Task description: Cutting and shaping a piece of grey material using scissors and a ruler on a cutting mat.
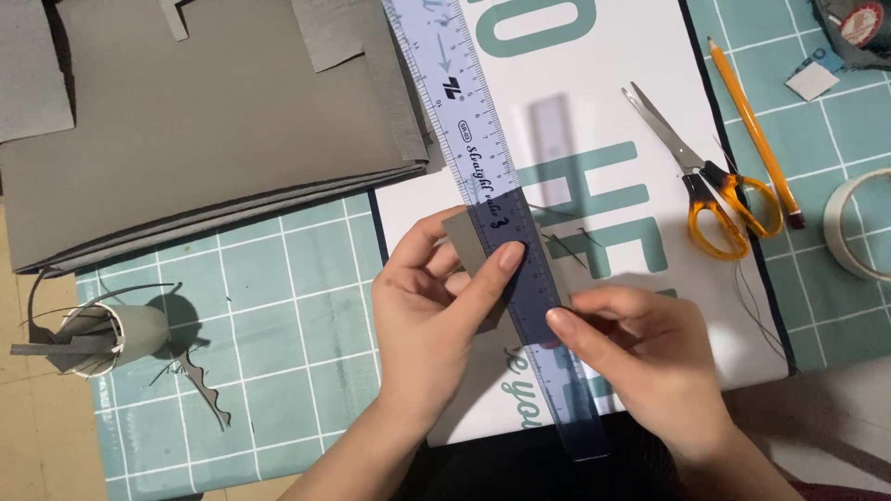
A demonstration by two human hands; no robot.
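A long clear plastic ruler (464, 121) lies slanted across a white printed sheet (594, 139), from the top middle down to the bottom centre. Under its lower half sits a small grey foam piece (464, 237). My left hand (436, 315) holds that grey piece from the left, with the index finger pressing down on the ruler. From the right side, my right hand (640, 362) rests its fingertips on the ruler's edge lower down. Both hands touch the ruler and the foam piece beneath it.
A stack of grey foam sheets (204, 121) fills the upper left. Orange-handled scissors (715, 195), an orange pencil (752, 130) and a tape roll (858, 227) lie at right. A paper cup with grey offcuts (111, 334) stands at left on the green cutting mat (278, 315).
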